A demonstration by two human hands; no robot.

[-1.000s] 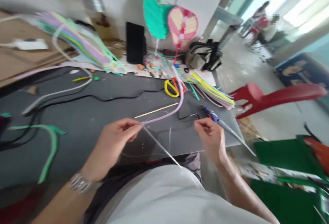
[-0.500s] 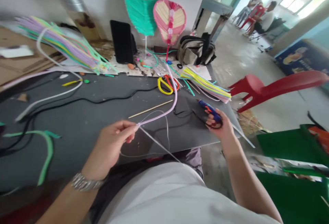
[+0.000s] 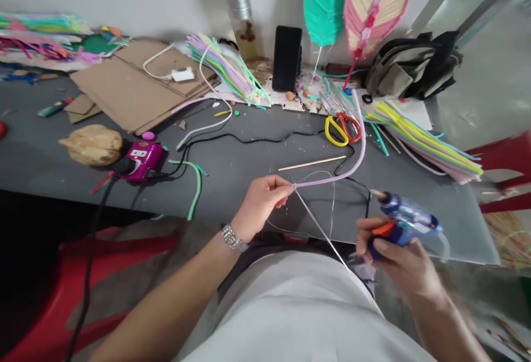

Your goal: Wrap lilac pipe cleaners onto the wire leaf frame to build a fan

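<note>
Now the left hand (image 3: 261, 204) pinches a thin lilac pipe-cleaner (image 3: 332, 176) — the right hand (image 3: 398, 259), grip closed, holds a blue glue gun (image 3: 404, 223) just right of it.

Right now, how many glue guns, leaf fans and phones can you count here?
Glue guns: 2, blue glue gun in right hand, purple glue gun on table.
Leaf fans: 2, green leaf fan, pink leaf fan.
Phones: 1, black phone.
Total: 5.

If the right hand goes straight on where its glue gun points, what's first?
Probably the black cord just ahead of the glue gun nozzle, then the lilac pipe cleaner held by the left hand; how high the right hand sits is unclear.
</note>
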